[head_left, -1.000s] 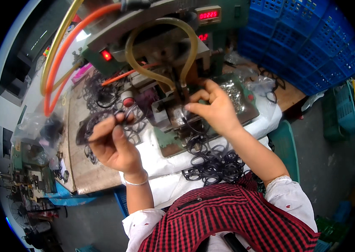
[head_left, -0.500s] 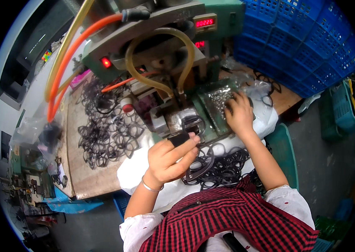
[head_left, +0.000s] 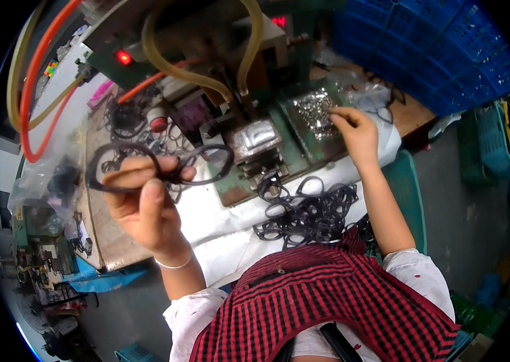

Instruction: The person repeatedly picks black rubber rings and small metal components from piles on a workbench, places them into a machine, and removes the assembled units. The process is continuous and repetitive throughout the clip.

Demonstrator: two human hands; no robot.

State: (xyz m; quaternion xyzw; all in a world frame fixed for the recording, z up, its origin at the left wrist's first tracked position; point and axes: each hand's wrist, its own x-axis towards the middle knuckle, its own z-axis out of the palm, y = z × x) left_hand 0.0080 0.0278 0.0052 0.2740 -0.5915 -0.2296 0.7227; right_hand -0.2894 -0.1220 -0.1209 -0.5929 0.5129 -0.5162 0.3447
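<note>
Raised at the left, a black eyeglass frame [head_left: 126,145] without temples is gripped near its bridge by the thumb and fingers of my left hand [head_left: 152,220]. My right hand [head_left: 362,137] is at the edge of a tray holding small shiny metal parts [head_left: 314,113]. Its thumb and fingertips are pinched together; whatever may be between them is too small to make out. Between the hands stands a green press machine with a bright metal fixture block [head_left: 259,136], on which no eyeglass frame rests.
Several black frames [head_left: 312,211] lie heaped on the white sheet [head_left: 207,232] before me. More frames [head_left: 123,117] cover the table at the left, beside a red button [head_left: 158,124]. Yellowish and orange hoses [head_left: 31,111] hang by the machine. A blue crate [head_left: 412,57] stands far right.
My left hand has moved left, away from the fixture, carrying the eyeglass frame. My right hand has shifted slightly, and its fingers have gone from spread over the metal parts to pinched.
</note>
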